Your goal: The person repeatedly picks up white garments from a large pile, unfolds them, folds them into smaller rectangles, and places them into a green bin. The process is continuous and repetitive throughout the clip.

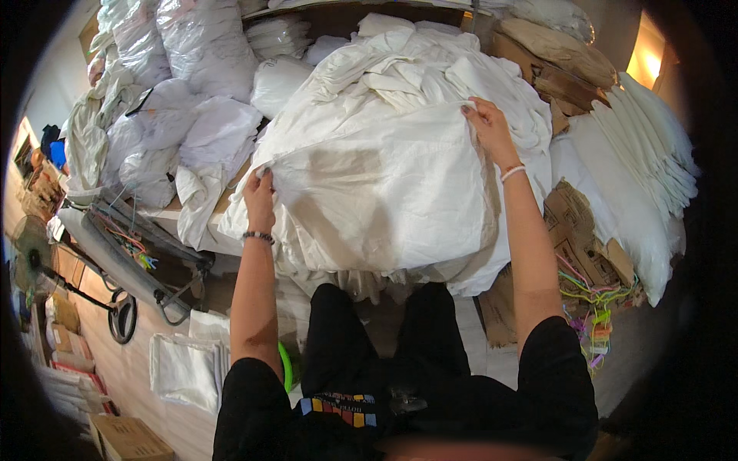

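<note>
A large white cloth (426,190) is stretched between my two hands, its lower part hanging near my knees. My left hand (259,199) pinches its left edge between thumb and fingers. Higher up, my right hand (490,129) grips the upper right corner. Behind the cloth lies a big heap of crumpled white fabric (398,69). Shadows fall across the cloth's left half.
Clear plastic bags of white goods (202,46) stand at the back left. At left are a folded grey metal-framed item (127,248) and a fan (34,259). Torn cardboard (582,230), coloured cords (599,297) and stacked white fabric (628,190) lie at right.
</note>
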`<state>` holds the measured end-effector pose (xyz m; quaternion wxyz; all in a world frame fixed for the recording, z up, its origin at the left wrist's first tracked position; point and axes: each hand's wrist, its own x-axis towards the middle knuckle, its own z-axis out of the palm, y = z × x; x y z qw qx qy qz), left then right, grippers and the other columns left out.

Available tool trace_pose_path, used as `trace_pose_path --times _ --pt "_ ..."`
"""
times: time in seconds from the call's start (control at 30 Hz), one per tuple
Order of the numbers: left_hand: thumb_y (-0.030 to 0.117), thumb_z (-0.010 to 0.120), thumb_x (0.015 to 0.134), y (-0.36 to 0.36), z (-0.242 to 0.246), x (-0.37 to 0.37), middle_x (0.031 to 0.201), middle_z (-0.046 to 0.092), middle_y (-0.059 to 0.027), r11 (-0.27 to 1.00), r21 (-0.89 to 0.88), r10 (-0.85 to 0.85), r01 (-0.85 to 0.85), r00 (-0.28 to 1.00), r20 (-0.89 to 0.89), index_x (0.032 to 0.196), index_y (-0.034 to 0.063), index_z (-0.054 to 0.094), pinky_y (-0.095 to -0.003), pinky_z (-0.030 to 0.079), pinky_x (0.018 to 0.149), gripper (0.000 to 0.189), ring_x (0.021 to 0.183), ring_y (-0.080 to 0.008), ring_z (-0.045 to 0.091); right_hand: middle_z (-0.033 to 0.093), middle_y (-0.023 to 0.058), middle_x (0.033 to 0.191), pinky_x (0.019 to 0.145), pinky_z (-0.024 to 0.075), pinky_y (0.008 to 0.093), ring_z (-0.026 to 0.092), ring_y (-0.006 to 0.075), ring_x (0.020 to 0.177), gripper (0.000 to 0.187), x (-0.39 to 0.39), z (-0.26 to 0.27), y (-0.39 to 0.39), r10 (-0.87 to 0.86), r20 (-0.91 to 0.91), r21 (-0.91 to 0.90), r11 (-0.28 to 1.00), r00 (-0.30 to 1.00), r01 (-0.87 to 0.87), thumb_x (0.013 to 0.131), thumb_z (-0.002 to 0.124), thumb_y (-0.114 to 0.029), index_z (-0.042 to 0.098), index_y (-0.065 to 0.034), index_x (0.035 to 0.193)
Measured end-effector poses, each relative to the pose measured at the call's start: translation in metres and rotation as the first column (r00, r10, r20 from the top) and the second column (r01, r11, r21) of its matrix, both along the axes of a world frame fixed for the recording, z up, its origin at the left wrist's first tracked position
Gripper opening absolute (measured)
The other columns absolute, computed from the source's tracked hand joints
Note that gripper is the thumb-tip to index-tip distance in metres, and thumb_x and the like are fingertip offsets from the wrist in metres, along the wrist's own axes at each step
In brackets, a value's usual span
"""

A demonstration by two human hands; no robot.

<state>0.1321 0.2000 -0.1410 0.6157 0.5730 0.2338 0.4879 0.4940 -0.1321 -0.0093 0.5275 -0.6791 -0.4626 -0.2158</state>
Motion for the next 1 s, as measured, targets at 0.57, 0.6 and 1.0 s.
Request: trace_pose_path --times 0.57,0.6,1.0 --pt "0.009 0.067 0.096 0.024 -0.011 0.014 0.111 0.073 -0.0040 0.985 -0.110 -0.105 0.133 0.967 0.230 0.115 0.0010 0.070 -0.0265 0.051 0.088 0.021 0.097 -0.0107 0.067 0.043 -0.0120 0.068 0.057 0.0292 0.0213 0.036 0.0023 0.064 0.032 0.016 -0.033 0.008 0.266 -0.498 0.160 0.964 0.826 -0.214 0.095 0.073 -0.027 0.058 -0.0109 0.072" --pt "0.008 0.067 0.097 0.017 -0.004 0.006 0.110 0.073 -0.0043 0.988 -0.067 -0.112 0.138 0.947 0.302 0.114 0.0005 0.070 -0.0263 0.051 0.087 0.019 0.096 -0.0105 0.066 0.041 -0.0128 0.067 0.056 0.0265 0.0215 0.033 0.0017 0.064 0.033 0.009 -0.029 0.000 0.259 -0.494 0.194 0.963 0.830 -0.185 0.095 0.073 -0.026 0.057 -0.0112 0.071" --pt "-0.004 0.066 0.090 -0.097 0.142 -0.177 0.117 0.067 -0.0107 0.849 0.525 0.033 -0.057 0.998 0.055 0.106 -0.0025 0.072 -0.0253 0.046 0.091 0.017 0.107 -0.0157 0.059 0.073 0.0039 0.095 0.079 0.0479 0.0207 0.062 0.0082 0.085 0.018 -0.144 0.047 -0.210 -0.119 -0.145 0.291 0.944 0.982 0.158 0.094 0.070 -0.003 0.073 0.0046 0.110"
